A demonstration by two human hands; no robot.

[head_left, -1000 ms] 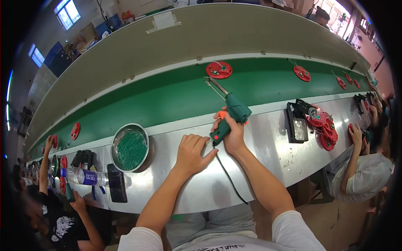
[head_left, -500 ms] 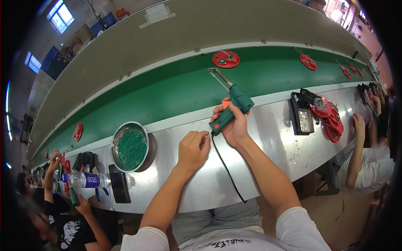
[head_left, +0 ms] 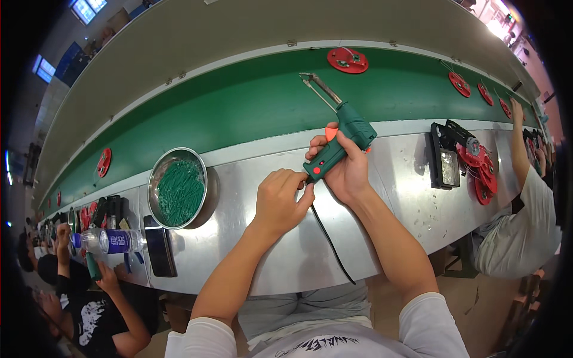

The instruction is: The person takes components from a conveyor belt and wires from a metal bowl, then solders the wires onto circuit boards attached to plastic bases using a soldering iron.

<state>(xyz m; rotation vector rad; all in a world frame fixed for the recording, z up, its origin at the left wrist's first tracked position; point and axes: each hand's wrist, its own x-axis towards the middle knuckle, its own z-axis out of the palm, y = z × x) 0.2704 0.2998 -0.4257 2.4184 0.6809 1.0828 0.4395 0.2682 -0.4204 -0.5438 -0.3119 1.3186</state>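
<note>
My right hand (head_left: 348, 173) is closed round the handle of a green soldering gun (head_left: 356, 132) with an orange trigger and a red button. Its metal tip and thin feed tube point up and to the left, toward the green back panel. From the handle's lower end a black cord (head_left: 332, 241) runs down over the table's front edge. My left hand (head_left: 279, 200) is at that end, thumb and forefinger pinched round where the cord leaves the handle. To its left, a steel bowl (head_left: 203, 200) holds many thin green wire-like strands (head_left: 179, 190).
The metal bench (head_left: 239, 179) carries a phone (head_left: 160, 247) and a water bottle (head_left: 113, 241) at left. At right lie a black soldering stand (head_left: 443, 164) and red discs (head_left: 484, 179). Another red disc (head_left: 348, 60) hangs on the panel. Co-workers sit on both sides.
My left hand has moved up and right from beside the handle to its cord end. The view has shifted slightly. At right, a co-worker's arm has reached up toward the panel.
</note>
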